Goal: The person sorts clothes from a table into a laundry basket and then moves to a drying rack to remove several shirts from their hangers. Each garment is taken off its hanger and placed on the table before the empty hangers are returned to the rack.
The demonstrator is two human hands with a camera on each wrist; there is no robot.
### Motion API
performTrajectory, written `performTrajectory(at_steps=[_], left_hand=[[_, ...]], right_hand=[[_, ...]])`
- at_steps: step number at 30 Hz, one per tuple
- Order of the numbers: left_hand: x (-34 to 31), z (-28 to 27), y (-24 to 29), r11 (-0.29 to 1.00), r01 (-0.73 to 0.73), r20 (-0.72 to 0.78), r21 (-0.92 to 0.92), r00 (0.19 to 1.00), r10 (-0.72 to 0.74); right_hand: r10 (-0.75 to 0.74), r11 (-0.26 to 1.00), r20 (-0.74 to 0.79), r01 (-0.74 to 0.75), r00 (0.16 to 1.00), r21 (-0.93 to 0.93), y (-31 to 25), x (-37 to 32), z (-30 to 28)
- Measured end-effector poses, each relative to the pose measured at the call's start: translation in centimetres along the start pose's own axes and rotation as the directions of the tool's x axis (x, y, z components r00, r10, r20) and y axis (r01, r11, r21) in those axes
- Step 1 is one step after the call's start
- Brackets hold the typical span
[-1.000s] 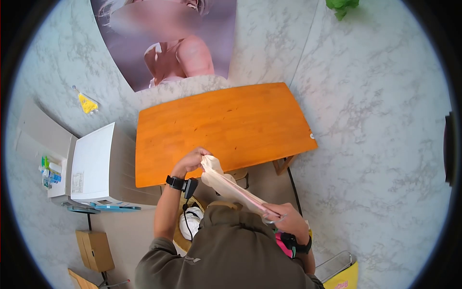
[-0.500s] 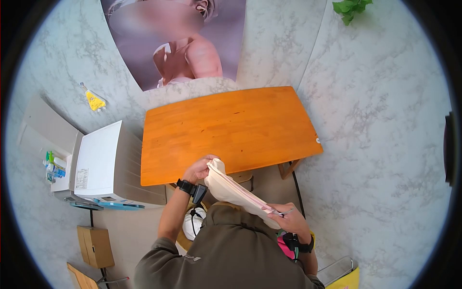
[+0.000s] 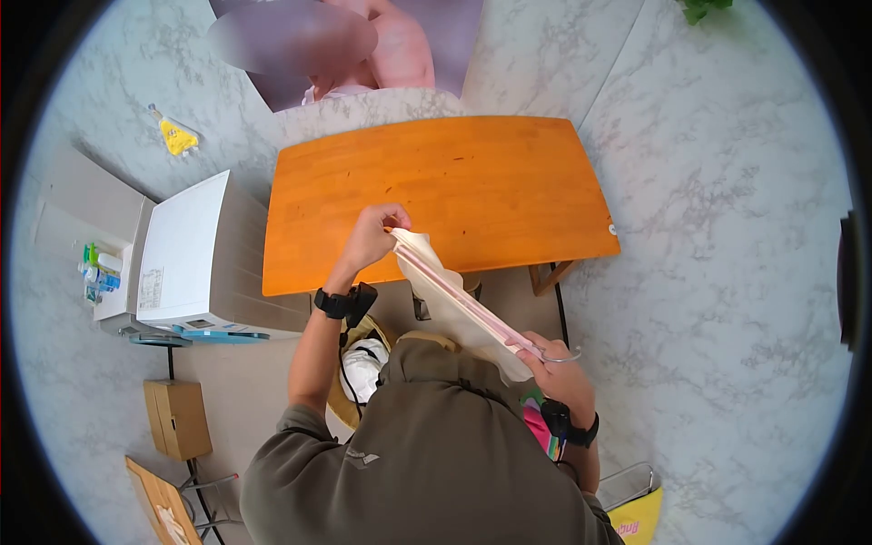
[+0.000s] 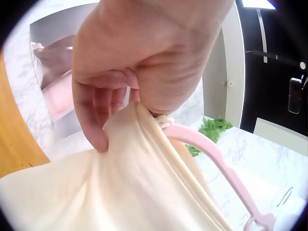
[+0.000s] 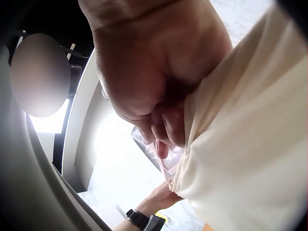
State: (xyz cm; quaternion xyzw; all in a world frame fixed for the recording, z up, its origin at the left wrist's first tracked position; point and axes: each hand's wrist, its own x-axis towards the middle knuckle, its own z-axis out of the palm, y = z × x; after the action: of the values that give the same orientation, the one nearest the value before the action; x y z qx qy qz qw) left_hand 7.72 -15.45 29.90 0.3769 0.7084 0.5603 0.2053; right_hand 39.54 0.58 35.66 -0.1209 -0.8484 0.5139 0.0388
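Note:
A cream cloth garment [image 3: 450,304] hangs stretched between both hands, a pink hanger [image 3: 472,318] running along its upper edge. The left hand [image 3: 371,238] pinches the cloth at its far end, beside the table's front edge; in the left wrist view that hand [image 4: 149,57] grips the cream fabric [image 4: 139,178] near the tip of the pink hanger [image 4: 216,159]. Around the hanger and cloth at the near end curls the right hand [image 3: 559,377], with the metal hook sticking out past it. The right wrist view has the right hand [image 5: 159,82] gripping bunched cream cloth [image 5: 250,134].
An orange wooden table [image 3: 436,182] stands against the marbled wall. To the left are a white appliance [image 3: 186,245], bottles [image 3: 100,272] and a brown box [image 3: 177,420]. A basket with white cloth [image 3: 363,368] sits on the floor, and a yellow item [image 3: 639,520] lies lower right.
The left hand has moved up and over the table's front edge, stretching the cloth further from the right hand. The head view has shifted, so the table appears higher.

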Motion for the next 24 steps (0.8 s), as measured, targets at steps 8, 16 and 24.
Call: performTrajectory(at_steps=[8, 16, 24], left_hand=[[1.3, -0.4, 0.0, 0.988, 0.113, 0.323, -0.100, 0.943, -0.075], [0.6, 4.0, 0.7, 0.871, 0.288, 0.238, -0.399, 0.949, -0.205], [-1.8, 11.6, 1.6, 0.937, 0.071, 0.680, -0.341, 0.707, 0.194]], right_hand=[[-0.077, 0.995, -0.061, 0.073, 0.995, -0.066, 1.2, -1.1, -0.5], [-0.126, 0.987, -0.383, 0.156, 0.915, 0.047, 0.3, -0.5, -0.1], [-0.151, 0.899, -0.511, 0.333, 0.846, 0.284, 0.9, 1.0, 0.9]])
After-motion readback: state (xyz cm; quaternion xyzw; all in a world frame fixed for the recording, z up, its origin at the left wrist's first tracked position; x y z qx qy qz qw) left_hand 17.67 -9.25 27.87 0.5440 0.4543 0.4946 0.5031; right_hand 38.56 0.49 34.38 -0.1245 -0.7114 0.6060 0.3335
